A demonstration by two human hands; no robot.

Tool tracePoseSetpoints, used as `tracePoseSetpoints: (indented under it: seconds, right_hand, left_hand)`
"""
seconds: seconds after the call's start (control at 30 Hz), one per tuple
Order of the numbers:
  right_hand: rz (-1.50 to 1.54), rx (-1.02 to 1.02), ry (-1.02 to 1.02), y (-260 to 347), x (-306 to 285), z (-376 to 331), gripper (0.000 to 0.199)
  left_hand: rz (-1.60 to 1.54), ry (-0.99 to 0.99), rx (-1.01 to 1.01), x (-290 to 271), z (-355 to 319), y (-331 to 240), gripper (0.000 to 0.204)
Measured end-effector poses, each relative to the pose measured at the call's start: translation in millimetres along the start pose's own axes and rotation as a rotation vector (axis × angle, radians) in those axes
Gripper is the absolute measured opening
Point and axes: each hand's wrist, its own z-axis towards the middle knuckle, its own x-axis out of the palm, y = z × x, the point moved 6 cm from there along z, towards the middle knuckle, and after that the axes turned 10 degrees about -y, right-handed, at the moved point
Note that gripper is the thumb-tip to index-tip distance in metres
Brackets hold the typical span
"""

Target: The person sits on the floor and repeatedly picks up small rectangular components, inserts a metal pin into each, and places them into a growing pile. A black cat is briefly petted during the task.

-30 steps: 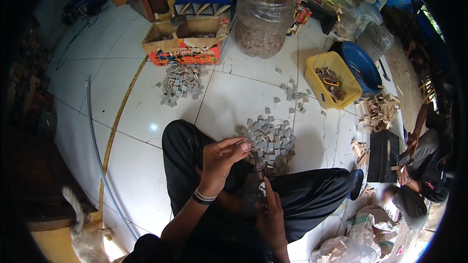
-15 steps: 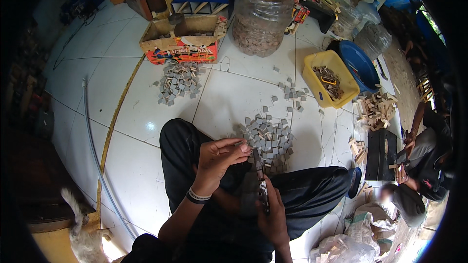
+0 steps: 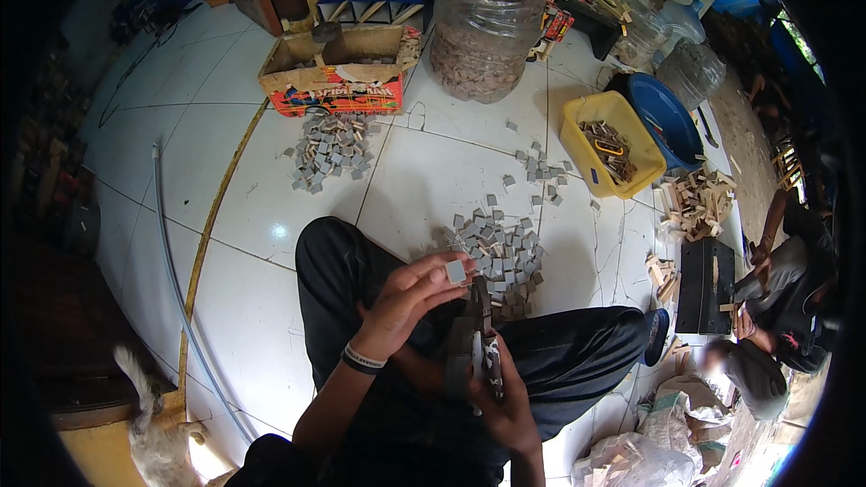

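My left hand (image 3: pixel 401 305) pinches a small grey-faced square piece (image 3: pixel 455 271) between thumb and fingers, its flat face turned up. Closed around the lower part of a dark hand tool (image 3: pixel 486 343) is my right hand (image 3: pixel 511 408). That tool has a narrow dark head pointing away from me and a mottled brown and white handle; its exact kind is unclear. The tool's tip lies just right of the piece, and I cannot tell whether they touch. Beyond both hands, a pile of similar grey square pieces (image 3: pixel 505 251) lies on the white tiles.
A second grey pile (image 3: pixel 332 151) lies before an open cardboard box (image 3: pixel 336 95). Farther back stands a clear plastic tub (image 3: pixel 483 36). To the right are a yellow bin (image 3: pixel 591 162), a blue basin (image 3: pixel 663 95), wood offcuts (image 3: pixel 699 206) and another person (image 3: pixel 785 289).
My left fingers have turned, so the grey piece now shows its flat face. The tool in my right hand has rotated slightly, and its handle looks wider.
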Motion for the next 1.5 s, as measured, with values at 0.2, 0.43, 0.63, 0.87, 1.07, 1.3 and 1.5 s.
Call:
tracePoseSetpoints:
  seconds: [0.2, 0.43, 0.63, 0.87, 1.07, 1.3, 1.5]
  right_hand:
    - [0.287, 0.182, 0.141, 1.9, 7.4, -8.0, 0.079]
    - [0.212, 0.146, 0.132, 4.6, 9.2, -6.6, 0.079]
    - [0.227, 0.193, 0.091, -0.2, 11.5, -9.2, 0.077]
    - [0.242, 0.179, 0.098, 1.5, 13.0, -6.4, 0.076]
    - [0.269, 0.206, 0.092, 2.0, 13.7, -7.9, 0.077]
    - [0.196, 0.201, 0.084, 1.9, 10.9, -7.6, 0.076]
    - [0.276, 0.218, 0.072, 2.6, 13.9, -7.6, 0.077]
  left_hand:
    - [-0.131, 0.252, -0.046, 5.1, -1.2, 13.4, 0.057]
    - [-0.08, 0.159, 0.011, 5.1, -6.4, 3.1, 0.05]
    - [-0.057, 0.121, 0.02, 3.6, -7.2, 1.8, 0.045]
    - [-0.043, 0.098, 0.038, 5.0, -7.2, 2.5, 0.048]
    - [-0.061, 0.107, 0.032, 4.2, -7.6, 3.3, 0.05]
    - [-0.044, 0.104, 0.02, 2.8, -6.9, 4.8, 0.052]
    - [-0.016, 0.09, 0.005, 1.3, -7.2, 5.9, 0.054]
